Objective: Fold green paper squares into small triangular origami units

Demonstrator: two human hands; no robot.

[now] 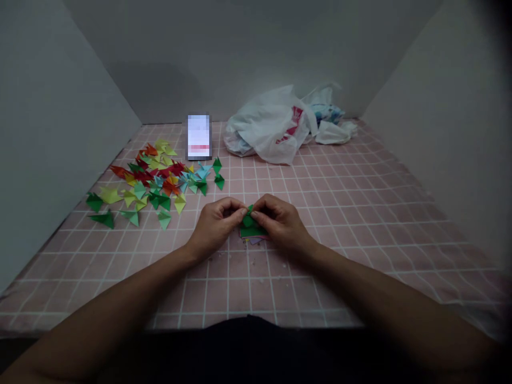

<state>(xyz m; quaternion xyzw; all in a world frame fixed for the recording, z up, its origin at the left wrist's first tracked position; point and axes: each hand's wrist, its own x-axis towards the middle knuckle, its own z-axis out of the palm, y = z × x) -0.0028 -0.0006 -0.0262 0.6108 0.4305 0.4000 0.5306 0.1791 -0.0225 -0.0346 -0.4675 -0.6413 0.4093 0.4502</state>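
Note:
Between my two hands, near the middle of the table, is a small folded piece of green paper [248, 217]. My left hand [219, 220] pinches its left edge with thumb and forefinger. On the other side, my right hand [279, 217] grips it the same way, the fingertips almost meeting. Directly beneath lies a small stack of coloured paper squares [253, 233], green on top with yellow and lilac edges showing below. To the left spreads a pile of folded paper cranes [160, 176] in red, orange, yellow, green and light blue.
A phone [199, 137] with a lit, blurred screen stands at the back. Right of it lies a crumpled white plastic bag [272, 125] with red print, beside a smaller bag [334, 132]. A pink checked cloth [360, 213] covers the table, with pale walls on three sides.

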